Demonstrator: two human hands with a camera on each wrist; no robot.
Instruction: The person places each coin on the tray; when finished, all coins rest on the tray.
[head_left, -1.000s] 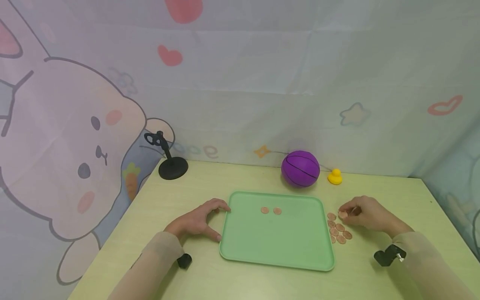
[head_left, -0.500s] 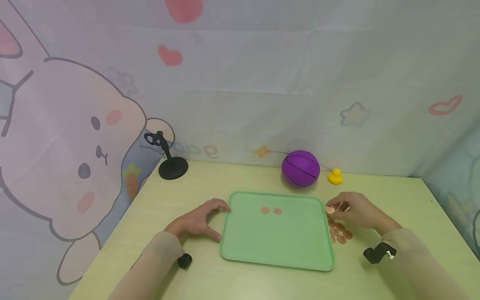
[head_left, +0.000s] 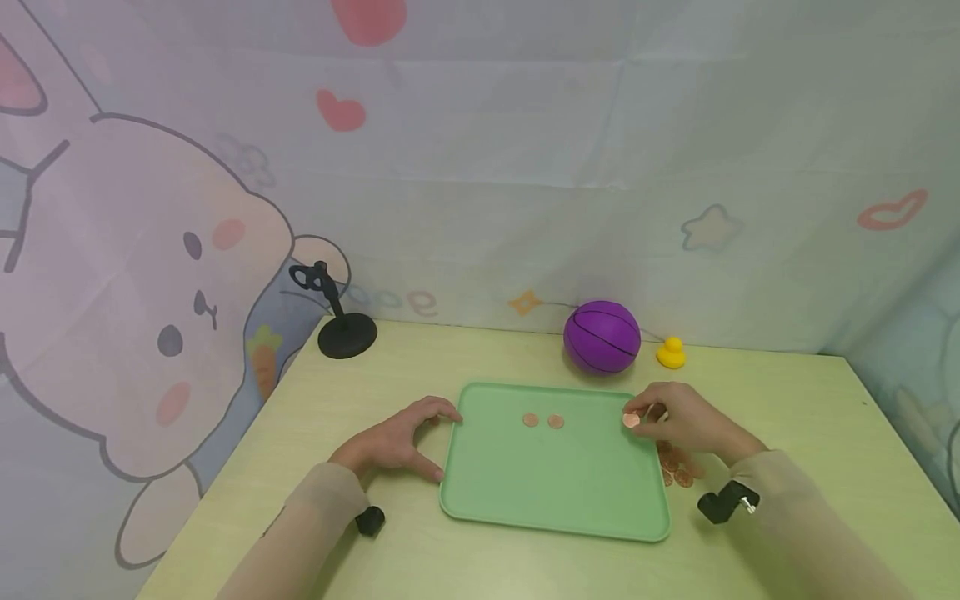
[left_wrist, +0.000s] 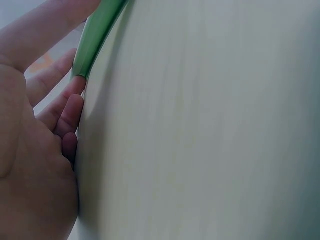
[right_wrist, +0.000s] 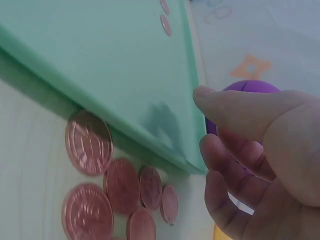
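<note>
A light green rectangular tray (head_left: 555,492) lies on the table. My left hand (head_left: 393,437) touches its left rim with thumb and fingertips spread, the palm off to the side. Above the tray's far right corner, my right hand (head_left: 690,421) pinches a copper coin (head_left: 631,421) between thumb and fingers. In the right wrist view that coin is hidden behind the thumb (right_wrist: 225,105). Two copper coins, a left one (head_left: 530,420) and a right one (head_left: 556,422), lie side by side in the tray's far half. Several loose coins (right_wrist: 89,212) are clustered on the table along the tray's right edge.
Behind the tray sits a purple ball (head_left: 602,337), with a yellow rubber duck (head_left: 671,353) to its right. A black stand (head_left: 347,335) with a round base is at the table's far left corner. A printed curtain (head_left: 480,208) hangs behind the table.
My right hand has lifted the coin from the cluster and carried it left, over the tray's right rim. My left hand stays at the left rim.
</note>
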